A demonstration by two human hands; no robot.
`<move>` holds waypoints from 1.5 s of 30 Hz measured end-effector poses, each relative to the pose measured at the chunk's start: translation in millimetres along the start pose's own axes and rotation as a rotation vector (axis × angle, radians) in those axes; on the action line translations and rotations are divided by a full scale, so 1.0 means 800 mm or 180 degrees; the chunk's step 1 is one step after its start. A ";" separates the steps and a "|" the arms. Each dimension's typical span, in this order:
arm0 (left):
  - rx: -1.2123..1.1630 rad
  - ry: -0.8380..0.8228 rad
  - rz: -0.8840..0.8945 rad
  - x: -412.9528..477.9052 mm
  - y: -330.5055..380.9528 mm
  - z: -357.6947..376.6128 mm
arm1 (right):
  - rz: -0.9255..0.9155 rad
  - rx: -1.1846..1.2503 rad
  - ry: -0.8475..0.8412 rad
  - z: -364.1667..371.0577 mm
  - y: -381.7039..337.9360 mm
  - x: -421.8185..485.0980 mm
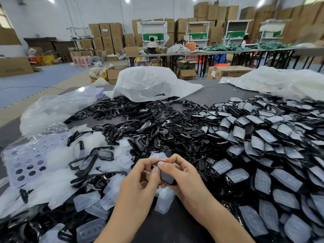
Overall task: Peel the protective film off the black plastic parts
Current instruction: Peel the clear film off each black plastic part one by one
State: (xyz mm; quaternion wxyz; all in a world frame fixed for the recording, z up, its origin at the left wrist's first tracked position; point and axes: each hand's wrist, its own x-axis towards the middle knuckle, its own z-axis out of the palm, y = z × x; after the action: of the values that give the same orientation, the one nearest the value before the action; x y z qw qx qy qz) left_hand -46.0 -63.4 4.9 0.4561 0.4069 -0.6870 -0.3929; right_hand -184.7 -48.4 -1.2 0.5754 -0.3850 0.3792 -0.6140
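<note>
My left hand [140, 179] and my right hand [182, 174] meet over the table's near middle, both pinching one small black plastic part [166, 178] between fingers and thumbs. A strip of clear film [164, 200] hangs below the part. To the right lies a big heap of black parts still covered in whitish film [266, 146]. Bare black frames and parts [140, 123] are piled in the middle and left. Peeled film pieces [91, 202] litter the near left.
A clear bag [52, 109] and a lilac sheet with round holes [26, 165] lie at the left. White plastic bags [150, 83] sit at the table's far edge. Beyond are long tables, cardboard boxes and seated people.
</note>
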 end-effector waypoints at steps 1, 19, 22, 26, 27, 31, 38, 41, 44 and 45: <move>-0.0037 0.0047 -0.0036 0.002 -0.001 -0.001 | -0.0079 -0.0159 -0.0024 0.000 0.000 -0.001; -0.0592 0.0382 -0.0360 0.009 -0.007 -0.009 | -0.0151 -0.0549 -0.0178 -0.010 -0.010 -0.003; -0.0563 0.0383 -0.0352 0.009 -0.007 -0.009 | -0.0191 -0.0553 -0.0121 -0.008 -0.008 -0.002; -0.0526 0.0341 -0.0299 0.009 -0.008 -0.009 | -0.0183 -0.0515 -0.0050 -0.010 -0.006 -0.001; -0.0511 0.0337 -0.0266 0.009 -0.008 -0.009 | -0.0153 -0.0472 -0.0067 -0.011 -0.006 0.000; -0.0389 0.0332 -0.0138 0.010 -0.010 -0.012 | -0.0010 -0.0307 -0.0205 -0.011 -0.009 0.000; 0.0106 0.0160 0.0070 0.002 -0.019 -0.003 | -0.0055 -0.1305 0.0116 -0.026 -0.014 -0.014; 0.0881 -0.0239 0.0636 -0.008 -0.022 0.003 | -0.0494 -0.1034 0.0856 -0.062 -0.063 -0.010; 0.2046 -0.0757 0.1480 -0.013 -0.027 0.013 | -0.1112 -0.0396 0.1924 -0.116 -0.139 -0.002; 0.2376 -0.0835 0.1623 -0.014 -0.028 0.015 | -0.1229 -0.0306 0.2251 -0.130 -0.156 -0.002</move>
State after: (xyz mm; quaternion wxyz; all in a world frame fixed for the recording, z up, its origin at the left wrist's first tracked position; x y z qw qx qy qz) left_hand -50.1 -59.2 -22.6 0.2700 0.3083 -0.9112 -0.0426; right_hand -331.3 -38.3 68.9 0.2650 -0.2406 0.5027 -0.7869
